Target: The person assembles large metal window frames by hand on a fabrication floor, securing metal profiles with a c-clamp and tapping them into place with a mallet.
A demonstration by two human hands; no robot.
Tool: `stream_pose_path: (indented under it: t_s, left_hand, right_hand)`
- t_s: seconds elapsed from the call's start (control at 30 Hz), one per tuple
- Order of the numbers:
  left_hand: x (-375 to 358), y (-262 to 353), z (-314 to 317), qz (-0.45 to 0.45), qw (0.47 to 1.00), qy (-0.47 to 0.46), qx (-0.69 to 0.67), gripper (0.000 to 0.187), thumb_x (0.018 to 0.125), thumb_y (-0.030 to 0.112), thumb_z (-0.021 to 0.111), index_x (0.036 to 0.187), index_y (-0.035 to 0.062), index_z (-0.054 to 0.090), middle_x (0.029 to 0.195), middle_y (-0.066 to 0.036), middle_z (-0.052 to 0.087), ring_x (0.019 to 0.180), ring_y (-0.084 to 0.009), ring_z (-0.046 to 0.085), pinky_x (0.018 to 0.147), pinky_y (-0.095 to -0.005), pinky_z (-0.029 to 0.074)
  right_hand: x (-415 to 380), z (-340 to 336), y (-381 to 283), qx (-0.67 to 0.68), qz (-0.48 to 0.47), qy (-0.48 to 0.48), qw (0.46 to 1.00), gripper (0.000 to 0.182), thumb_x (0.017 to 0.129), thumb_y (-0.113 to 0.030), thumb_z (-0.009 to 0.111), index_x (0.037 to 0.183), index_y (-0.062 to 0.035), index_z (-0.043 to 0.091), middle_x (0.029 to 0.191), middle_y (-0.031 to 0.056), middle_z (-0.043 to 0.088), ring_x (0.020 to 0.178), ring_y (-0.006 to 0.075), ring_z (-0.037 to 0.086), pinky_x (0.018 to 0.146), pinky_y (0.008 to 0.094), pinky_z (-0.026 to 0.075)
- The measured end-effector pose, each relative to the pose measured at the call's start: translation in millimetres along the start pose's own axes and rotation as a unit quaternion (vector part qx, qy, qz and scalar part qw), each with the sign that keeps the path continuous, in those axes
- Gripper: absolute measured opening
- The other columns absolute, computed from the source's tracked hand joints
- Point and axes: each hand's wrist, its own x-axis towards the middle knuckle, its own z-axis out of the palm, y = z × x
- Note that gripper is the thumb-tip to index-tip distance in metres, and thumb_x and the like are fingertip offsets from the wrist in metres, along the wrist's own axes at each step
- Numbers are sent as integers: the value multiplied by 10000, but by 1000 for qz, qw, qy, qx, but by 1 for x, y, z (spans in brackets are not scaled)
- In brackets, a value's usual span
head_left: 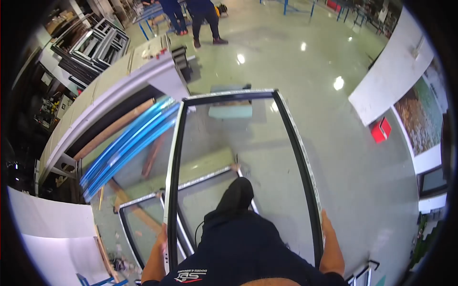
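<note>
A large rectangular window frame (298, 143), black inside with a silvery-white outer edge, is held in front of my body. Through its opening I see the floor and my own leg. At the frame's left side, low down, my left hand (161, 240) grips the outer edge. My right hand (330, 238) is wrapped on the opposite side at about the same height. The fingertips of both hands are partly hidden by the frame. Two more frames lie on the floor to the left, a smaller frame (125, 224) and another frame (205, 179) partly seen through the held one.
Blue-wrapped profiles (129, 143) lie beside a long workbench (114, 81) on the left. Stacked frames (98, 47) stand behind it. Two people (202, 19) stand at the far end. A white pillar (389, 66) and a red box (380, 130) are on the right.
</note>
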Motion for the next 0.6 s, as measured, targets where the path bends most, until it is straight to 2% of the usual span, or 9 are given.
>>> stream_pose_path:
  t_s: [0.07,0.17,0.27,0.37,0.4,0.47,0.5,0.53,0.6]
  left_hand:
    - [-11,52,34,-66,998,-7,11,839,879,758,230,1407,145,451,1297,-123,564,1195,-240,516,1026,-399,363]
    - [39,76,56,-25,1000,-7,5,805,872,763,280,1052,88,680,867,-94,639,824,-194,599,766,-368,464]
    - [152,55,60,-50,999,4,-8,856,843,787,319,1097,54,679,922,-132,670,815,-230,622,728,-375,490]
    - [155,127,124,-22,998,-22,-45,757,870,724,395,1342,150,536,1281,-111,577,1025,-238,577,905,-386,435]
    - [127,95,153,-37,993,10,-110,757,870,724,395,1342,150,536,1281,-111,577,1025,-238,577,905,-386,435]
    - [132,310,198,-52,996,10,-70,791,862,735,393,1318,110,555,1287,-127,573,1056,-241,569,928,-394,423]
    - [97,294,224,-65,997,-2,-43,809,858,741,391,1306,90,564,1290,-136,571,1072,-242,565,939,-398,418]
    - [128,300,225,-29,987,46,153,856,850,754,379,1241,26,602,1291,-164,564,1126,-252,546,955,-429,413]
    - [135,354,253,10,985,50,164,911,820,798,343,1200,18,622,1274,-216,569,1174,-316,530,1010,-425,372]
  right_hand:
    - [23,-11,3,45,7,-19,999,798,915,-683,330,1309,-19,536,1237,178,590,1144,254,552,969,363,422]
    - [54,-19,6,62,6,49,997,802,914,-687,323,1283,-14,558,1175,180,618,1047,251,594,904,355,464]
    - [70,-29,-19,79,-7,49,996,733,927,-618,357,1265,-2,563,1160,159,627,1064,264,595,950,382,439]
    - [191,-47,-175,-46,-68,-27,996,728,927,-614,358,1261,-2,565,1156,159,627,1061,263,595,946,382,440]
    - [232,-45,-243,-109,-91,-60,988,725,927,-612,359,1259,-2,566,1154,159,628,1059,263,595,945,382,440]
    - [301,-31,-380,-245,-125,-119,954,720,927,-608,361,1256,-3,568,1151,158,629,1056,262,596,942,382,441]
    - [325,-25,-438,-306,-130,-141,932,717,927,-606,361,1254,-3,569,1149,158,629,1054,262,596,940,382,441]
    - [342,-19,-485,-358,-130,-158,911,714,927,-604,362,1252,-3,570,1147,158,630,1052,261,596,939,382,442]
    - [374,9,-552,-431,-129,-192,872,709,927,-600,364,1249,-3,572,1143,158,631,1049,260,596,936,382,442]
